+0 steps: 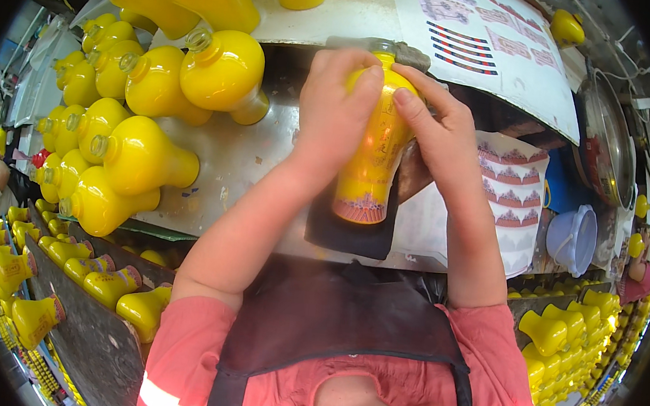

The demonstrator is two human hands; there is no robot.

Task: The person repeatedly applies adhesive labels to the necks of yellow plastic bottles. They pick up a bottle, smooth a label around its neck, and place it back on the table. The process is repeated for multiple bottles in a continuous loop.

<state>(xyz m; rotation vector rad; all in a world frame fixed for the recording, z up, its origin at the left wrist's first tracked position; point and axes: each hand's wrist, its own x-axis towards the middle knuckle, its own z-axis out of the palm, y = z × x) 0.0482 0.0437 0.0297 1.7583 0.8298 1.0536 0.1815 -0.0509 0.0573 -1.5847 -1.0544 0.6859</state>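
A glossy yellow glass bottle with a narrow neck lies on a dark pad, its neck pointing away from me. Printed decoration runs down its body, and a patterned band circles its base. My left hand wraps the bottle's left shoulder, fingers curled near the neck. On the opposite side, my right hand grips the shoulder with its thumb pressed on the front. A dark grey object, partly hidden, sits just beyond the neck.
Several plain yellow bottles are piled at the left of the metal worktop. Printed decal sheets lie on the white board and beside it. At right are a pale bucket and a round metal basin. Bottle-filled racks stand lower down.
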